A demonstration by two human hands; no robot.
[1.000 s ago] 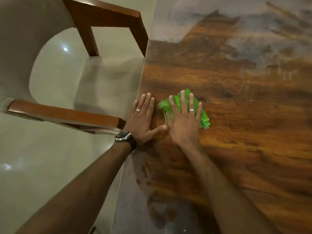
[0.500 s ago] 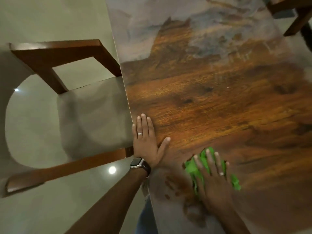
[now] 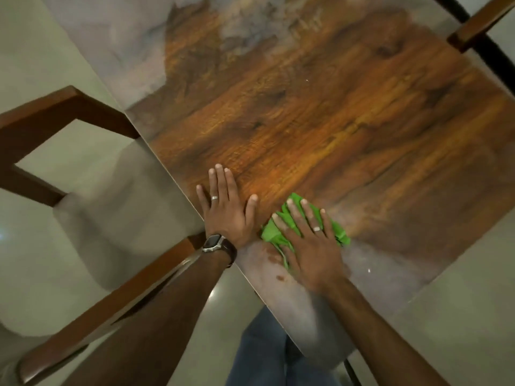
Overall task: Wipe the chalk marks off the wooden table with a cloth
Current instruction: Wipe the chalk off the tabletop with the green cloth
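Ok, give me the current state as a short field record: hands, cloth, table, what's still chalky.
left hand: flat on the table by its left edge, holds nothing
right hand: fingers spread, pressing the green cloth onto the table
table: wood grain bare across the middle
chalk haze: far end and near corner
chair: left of the table

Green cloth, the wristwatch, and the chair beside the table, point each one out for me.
Cloth (image 3: pixel 274 232): head view, on the bare green fold left of the right hand's fingers.
Watch (image 3: pixel 212 243): head view, on its face at the left wrist.
Chair (image 3: pixel 111 213): head view, on the pale seat cushion.
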